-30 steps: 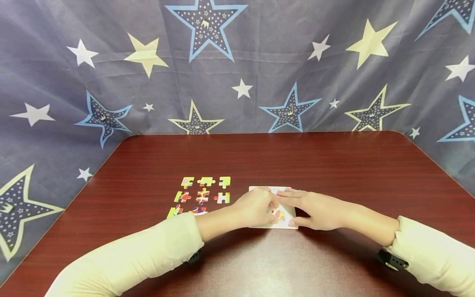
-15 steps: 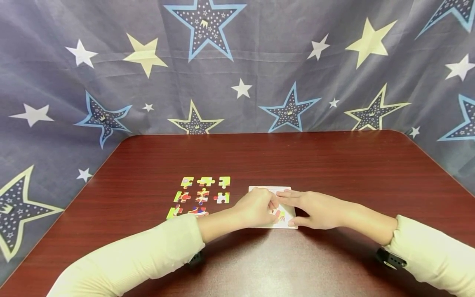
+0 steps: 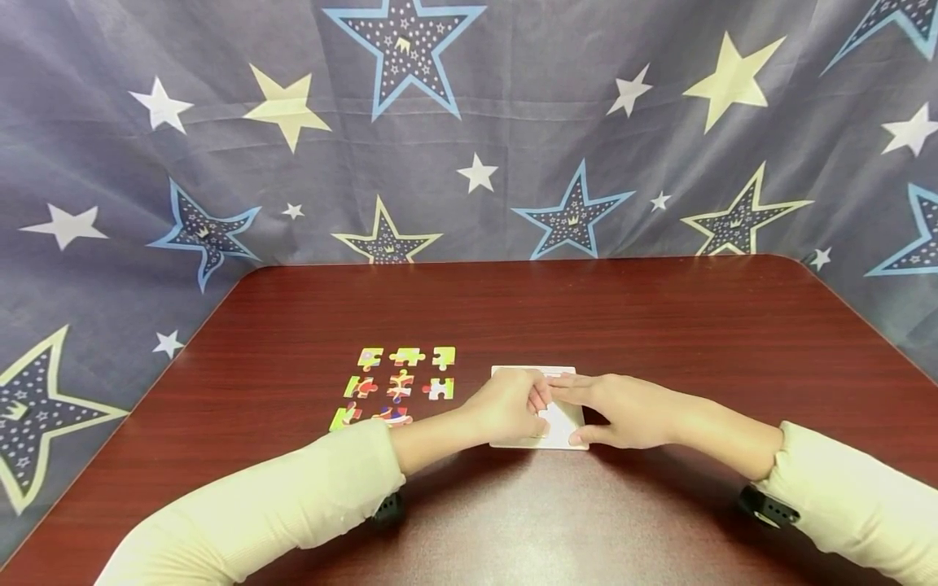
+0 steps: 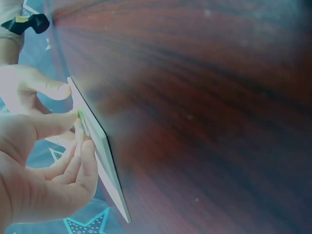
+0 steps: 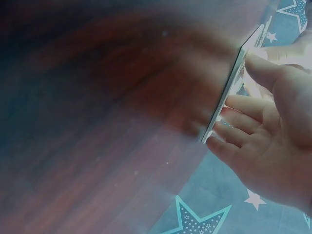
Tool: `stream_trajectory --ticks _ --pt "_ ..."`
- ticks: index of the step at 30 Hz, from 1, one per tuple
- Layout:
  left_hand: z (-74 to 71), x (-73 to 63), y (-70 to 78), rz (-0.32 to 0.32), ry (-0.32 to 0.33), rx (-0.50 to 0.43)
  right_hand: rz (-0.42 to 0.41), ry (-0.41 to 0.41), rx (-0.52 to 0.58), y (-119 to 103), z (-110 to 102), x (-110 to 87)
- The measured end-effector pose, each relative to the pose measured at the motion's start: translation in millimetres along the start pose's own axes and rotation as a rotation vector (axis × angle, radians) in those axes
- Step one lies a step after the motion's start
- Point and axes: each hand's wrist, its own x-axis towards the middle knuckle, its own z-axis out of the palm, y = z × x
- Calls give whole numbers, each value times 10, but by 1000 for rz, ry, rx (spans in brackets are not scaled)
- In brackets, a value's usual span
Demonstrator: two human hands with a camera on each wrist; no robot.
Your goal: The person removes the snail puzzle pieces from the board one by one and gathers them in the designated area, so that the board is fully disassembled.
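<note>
A pale, flat puzzle board [image 3: 564,425] lies on the table between the two hands. My left hand [image 3: 506,409] is over its left half, fingers bent in. In the left wrist view, thumb and fingertips pinch a puzzle piece [image 4: 80,115], of which only a thin green edge shows; the fingers hide the rest. My right hand [image 3: 632,413] rests on the board's right side, fingers stretched along the top and thumb at the near right corner. Its fingertips [image 5: 219,139] lie along the board's edge in the right wrist view.
Left of the board, several loose jigsaw pieces [image 3: 401,386] lie in spaced rows on the dark red wooden table [image 3: 623,317]. The left sleeve [image 3: 330,480] partly covers the nearest row. A star-patterned cloth [image 3: 469,98] hangs behind the table.
The red and green picture under my left fingertips has gone from the board, where white now shows. Left fingers shifted slightly; the right hand has hardly moved.
</note>
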Motion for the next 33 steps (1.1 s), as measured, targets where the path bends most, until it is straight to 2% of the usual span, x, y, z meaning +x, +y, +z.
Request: stream_trajectory --ticks 4,7,11,15,21,23,30,33 --pt "-20 3 -13 -16 32 -85 4 -8 5 -11 -14 2" --pt "-72 -4 -23 -57 39 -144 29 -21 17 -17 -21 17" --pt "-179 -33 -57 -108 54 -161 55 -24 26 -31 -28 57" --pt "-284 -90 -158 -150 81 -166 35 -15 28 -56 -25 101" --pt "-402 -233 -371 -264 78 -290 4 -36 40 -91 18 148" --pt "-449 -287 -435 -293 73 -304 0 -38 46 -100 27 161" --pt "-632 -478 -592 -358 35 -262 6 -53 58 -96 39 184" --pt "-680 -543 -635 -369 39 -225 23 -60 65 -89 41 192"
